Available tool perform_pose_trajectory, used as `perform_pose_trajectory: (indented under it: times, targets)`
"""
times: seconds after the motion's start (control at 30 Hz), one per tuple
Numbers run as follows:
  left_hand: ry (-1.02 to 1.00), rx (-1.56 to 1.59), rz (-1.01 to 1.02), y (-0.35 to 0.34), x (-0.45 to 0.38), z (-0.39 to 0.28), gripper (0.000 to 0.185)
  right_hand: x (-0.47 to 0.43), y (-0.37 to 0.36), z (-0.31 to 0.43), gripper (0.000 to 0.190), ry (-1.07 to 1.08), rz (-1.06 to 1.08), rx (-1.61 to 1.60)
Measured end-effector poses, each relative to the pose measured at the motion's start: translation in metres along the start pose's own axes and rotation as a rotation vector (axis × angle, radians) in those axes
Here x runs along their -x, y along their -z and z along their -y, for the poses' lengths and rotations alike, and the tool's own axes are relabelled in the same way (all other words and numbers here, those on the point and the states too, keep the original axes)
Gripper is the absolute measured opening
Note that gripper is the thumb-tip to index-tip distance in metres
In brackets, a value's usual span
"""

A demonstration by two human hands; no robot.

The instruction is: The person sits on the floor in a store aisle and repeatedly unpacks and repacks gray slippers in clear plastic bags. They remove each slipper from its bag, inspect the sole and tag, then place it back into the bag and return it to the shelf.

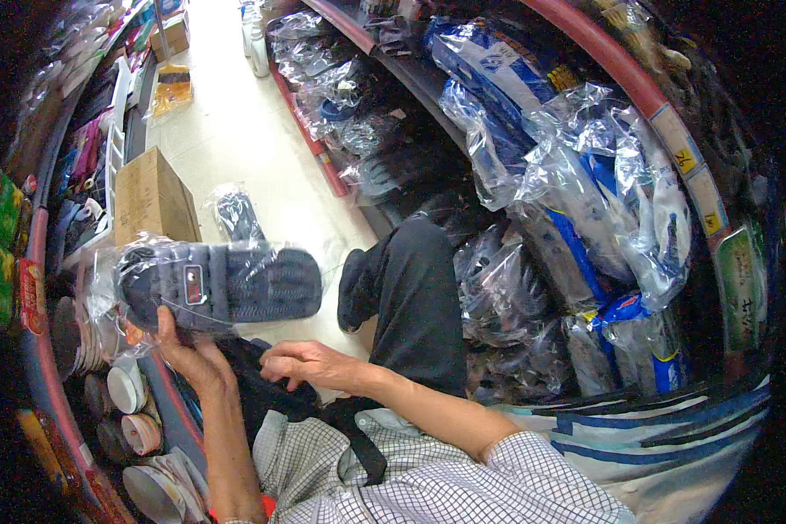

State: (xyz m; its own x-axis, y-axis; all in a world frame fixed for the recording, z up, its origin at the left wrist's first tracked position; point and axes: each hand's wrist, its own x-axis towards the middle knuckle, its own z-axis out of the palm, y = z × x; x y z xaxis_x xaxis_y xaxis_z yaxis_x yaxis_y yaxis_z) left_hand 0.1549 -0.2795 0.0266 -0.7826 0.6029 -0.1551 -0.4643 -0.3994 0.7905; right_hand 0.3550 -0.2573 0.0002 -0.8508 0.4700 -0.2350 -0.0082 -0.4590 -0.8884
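Note:
My left hand grips the near side of a dark slide sandal wrapped in a clear plastic bag, its heel pointing right. The sandal's strap bears a small red and black patch. My right hand hovers over my lap with its fingers loosely curled and nothing seen in them. Past the held sandal, another bagged sandal lies on the pale tiled floor beside a brown cardboard box. The underside of my left hand's grip is partly hidden.
Shelves with bagged footwear run along the right, with blue-and-clear plastic packages nearer me. Left shelves hold stacked soles or slippers and a white basket. A broom stands farther up the aisle. My bent knee is close to the right shelf.

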Motion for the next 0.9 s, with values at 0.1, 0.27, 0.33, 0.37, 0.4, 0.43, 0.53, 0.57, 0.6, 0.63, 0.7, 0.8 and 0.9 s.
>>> perform_pose_trajectory:
  times: [0.1,0.27,0.33,0.37,0.4,0.43,0.53,0.57,0.6,0.63,0.7,0.8,0.9]
  targets:
    - [-0.036,0.113,-0.045,-0.018,0.013,-0.004,0.046,-0.019,-0.009,-0.013,0.057,-0.030,-0.008,-0.252]
    - [0.035,0.179,0.015,-0.024,0.040,0.011,0.050,-0.044,-0.014,-0.019,0.061,0.163,-0.109,-0.670]
    - [0.085,0.155,0.047,-0.012,0.043,0.021,0.048,-0.043,-0.017,-0.013,0.054,0.228,-0.195,-0.763]
    - [0.111,0.144,0.053,-0.004,0.043,0.027,0.047,-0.041,-0.019,-0.007,0.054,0.224,-0.213,-0.773]
    - [0.105,0.136,0.062,0.001,0.045,0.033,0.046,-0.038,-0.020,-0.002,0.053,0.224,-0.235,-0.780]
    - [0.100,0.128,0.071,0.005,0.047,0.038,0.046,-0.037,-0.020,0.000,0.052,0.223,-0.258,-0.787]
    - [0.094,0.093,0.048,-0.008,0.063,0.041,0.047,-0.046,-0.009,-0.020,0.057,0.222,-0.288,-0.816]
    - [0.092,0.079,0.030,-0.013,0.067,0.040,0.047,-0.046,-0.006,-0.023,0.058,0.220,-0.288,-0.812]
    - [0.108,0.088,0.046,-0.009,0.068,0.043,0.048,-0.047,-0.006,-0.022,0.060,0.240,-0.227,-0.827]
    - [0.104,0.076,0.039,-0.007,0.071,0.045,0.048,-0.047,-0.005,-0.021,0.061,0.245,-0.242,-0.848]
    - [0.095,0.051,0.025,-0.007,0.078,0.049,0.049,-0.047,-0.006,-0.015,0.062,0.252,-0.270,-0.890]
    - [0.092,0.039,0.006,-0.014,0.084,0.048,0.048,-0.042,-0.001,-0.009,0.060,0.266,-0.265,-0.848]
    - [0.097,0.060,0.000,-0.023,0.082,0.041,0.046,-0.038,0.000,-0.001,0.059,0.212,-0.224,-0.803]
